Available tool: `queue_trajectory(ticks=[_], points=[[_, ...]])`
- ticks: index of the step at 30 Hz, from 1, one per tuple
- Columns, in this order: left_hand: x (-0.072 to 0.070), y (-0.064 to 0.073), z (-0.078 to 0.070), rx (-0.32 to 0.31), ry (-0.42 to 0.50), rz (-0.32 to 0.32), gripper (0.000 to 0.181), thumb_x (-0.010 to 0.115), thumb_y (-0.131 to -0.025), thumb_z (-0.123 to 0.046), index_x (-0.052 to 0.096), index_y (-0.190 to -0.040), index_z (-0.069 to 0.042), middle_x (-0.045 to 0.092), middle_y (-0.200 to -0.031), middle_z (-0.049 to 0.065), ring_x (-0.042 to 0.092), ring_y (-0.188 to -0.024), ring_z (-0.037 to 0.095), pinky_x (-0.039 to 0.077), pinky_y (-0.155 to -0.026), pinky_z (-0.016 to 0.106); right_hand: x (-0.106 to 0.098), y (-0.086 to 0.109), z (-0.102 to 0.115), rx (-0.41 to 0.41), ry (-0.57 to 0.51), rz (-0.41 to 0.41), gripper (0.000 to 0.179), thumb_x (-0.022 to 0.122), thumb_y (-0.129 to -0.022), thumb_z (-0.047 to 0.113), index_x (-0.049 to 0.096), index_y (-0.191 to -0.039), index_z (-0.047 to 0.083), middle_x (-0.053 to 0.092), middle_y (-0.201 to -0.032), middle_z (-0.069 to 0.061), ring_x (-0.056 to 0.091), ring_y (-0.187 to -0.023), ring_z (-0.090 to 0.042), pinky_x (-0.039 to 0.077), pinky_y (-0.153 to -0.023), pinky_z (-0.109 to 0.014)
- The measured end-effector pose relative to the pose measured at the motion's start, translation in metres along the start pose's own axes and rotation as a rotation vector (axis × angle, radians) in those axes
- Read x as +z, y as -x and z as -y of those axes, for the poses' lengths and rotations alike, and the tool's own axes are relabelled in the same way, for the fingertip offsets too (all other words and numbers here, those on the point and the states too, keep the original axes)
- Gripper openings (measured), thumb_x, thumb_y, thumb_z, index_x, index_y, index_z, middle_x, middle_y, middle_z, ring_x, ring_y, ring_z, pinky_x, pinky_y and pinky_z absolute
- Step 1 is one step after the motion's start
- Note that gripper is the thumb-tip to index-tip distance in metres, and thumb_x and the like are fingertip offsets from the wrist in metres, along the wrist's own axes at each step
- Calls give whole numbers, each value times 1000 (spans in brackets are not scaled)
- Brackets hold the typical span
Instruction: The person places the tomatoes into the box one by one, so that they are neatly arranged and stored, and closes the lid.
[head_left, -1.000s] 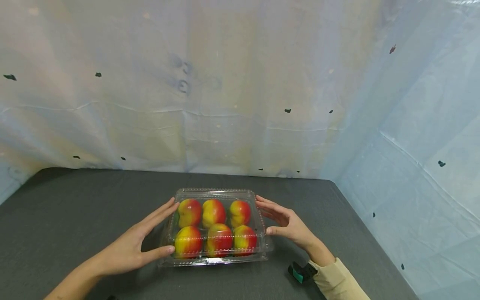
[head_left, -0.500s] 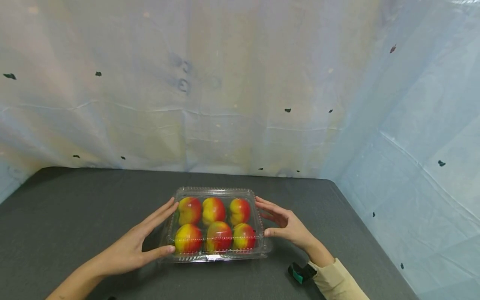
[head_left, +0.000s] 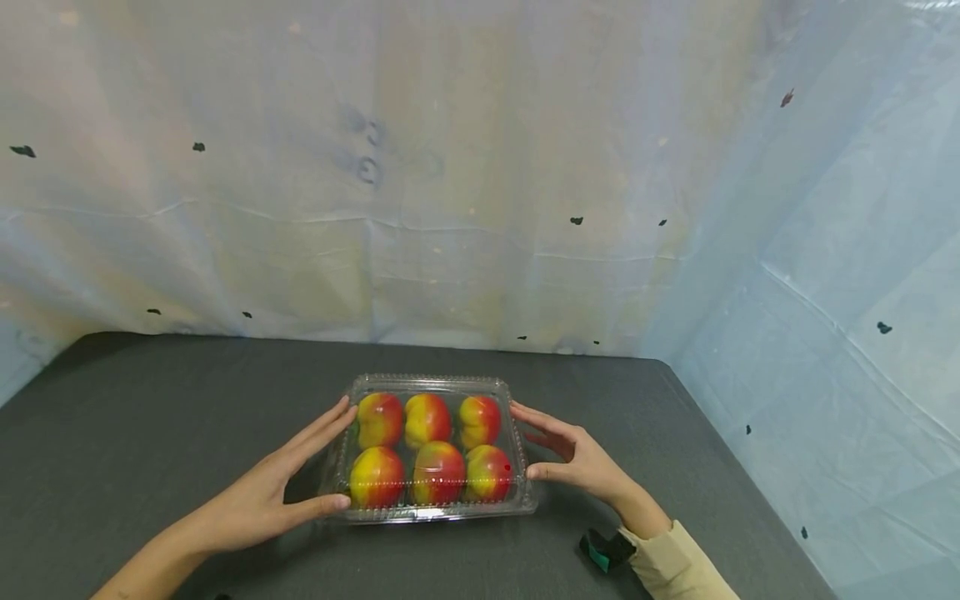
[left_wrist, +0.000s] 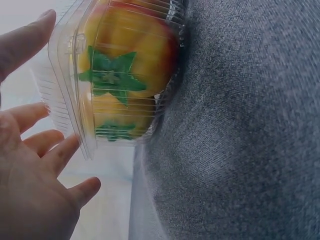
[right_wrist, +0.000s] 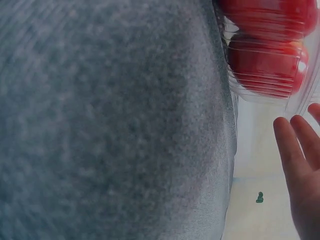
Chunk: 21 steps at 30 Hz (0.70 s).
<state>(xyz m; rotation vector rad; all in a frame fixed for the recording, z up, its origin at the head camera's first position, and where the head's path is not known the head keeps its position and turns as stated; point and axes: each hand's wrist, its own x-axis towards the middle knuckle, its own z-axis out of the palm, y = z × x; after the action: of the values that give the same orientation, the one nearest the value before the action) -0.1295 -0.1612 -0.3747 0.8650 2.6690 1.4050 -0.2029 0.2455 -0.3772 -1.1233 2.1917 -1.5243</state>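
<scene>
A clear plastic clamshell box with its lid down stands on the dark cloth. Inside it sit two rows of red-and-yellow fruits; green star-shaped leaves show on two of them in the left wrist view. Along the box's left side, my left hand has its fingers and thumb spread and fairly straight, with the tips at the lid's rim. On the opposite side is my right hand, its fingertips and thumb at the right rim, fingers lightly bent. Neither hand curls round the box.
Dark grey cloth covers the table. Pale plastic sheeting with small dark marks hangs behind and on the right. A black strap with a green patch is by the right wrist.
The front of the box has shifted slightly away from me. My right hand's thumb and fingertips have slid a little along the right rim towards me; the left hand has hardly moved.
</scene>
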Motion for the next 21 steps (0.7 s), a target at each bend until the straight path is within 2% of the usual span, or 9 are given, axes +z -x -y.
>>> queue_trajectory(ticks=[5,8,10,12,14,16,18,19,21], points=[[0,1,-1,-15,30,24,85,68,-88,-32,16,-155,-25,4,-162,9,12,-141,50,26,-91,79,0,2,2,7,14,16,68,64,-90,5,32,-150,6,23,-157,-17,30,-141,-4,34,-111,-40],[1,4,-1,-9,33,32,86,67,-89,-35,14,-155,-26,4,-163,7,9,-146,22,26,-92,78,1,5,5,15,18,38,71,64,-90,3,28,-151,8,21,-159,-15,28,-142,-4,33,-112,-36],[1,6,0,6,36,32,84,66,-90,-33,13,-155,-25,4,-162,8,5,-142,0,26,-92,78,3,7,7,36,13,53,75,64,-90,3,25,-153,12,19,-160,-11,27,-142,-4,34,-112,-31],[2,7,1,20,36,24,83,65,-91,-31,14,-155,-24,6,-162,9,4,-137,-12,27,-91,78,5,8,9,40,7,70,78,64,-90,2,21,-154,12,15,-161,-11,26,-143,-5,35,-111,-29],[2,9,2,13,38,15,82,66,-91,-29,15,-155,-24,6,-161,13,6,-144,2,28,-89,78,8,9,11,58,-6,74,80,64,-89,2,19,-154,13,12,-161,-10,26,-144,-10,36,-110,-30],[2,10,2,-10,35,4,81,67,-90,-27,17,-155,-26,5,-160,17,8,-147,29,28,-85,80,11,8,14,74,-20,68,80,63,-90,2,17,-155,13,10,-161,-11,25,-145,-20,37,-109,-35],[3,11,2,-50,42,-10,81,68,-89,-27,19,-154,-28,5,-159,21,10,-140,51,29,-82,81,15,6,17,110,-55,56,80,62,-90,1,16,-155,13,9,-161,-12,23,-145,-32,39,-108,-42],[3,11,2,-68,48,-17,81,69,-89,-27,20,-153,-29,5,-158,22,12,-137,57,30,-82,80,17,6,19,135,-72,46,80,61,-91,2,15,-155,14,9,-161,-13,23,-144,-37,40,-107,-44],[3,11,3,-86,65,-31,82,70,-88,-25,20,-153,-28,11,-157,23,19,-134,57,33,-84,78,20,5,23,190,-107,26,80,60,-92,4,13,-156,16,10,-160,-18,24,-141,-45,42,-104,-48]])
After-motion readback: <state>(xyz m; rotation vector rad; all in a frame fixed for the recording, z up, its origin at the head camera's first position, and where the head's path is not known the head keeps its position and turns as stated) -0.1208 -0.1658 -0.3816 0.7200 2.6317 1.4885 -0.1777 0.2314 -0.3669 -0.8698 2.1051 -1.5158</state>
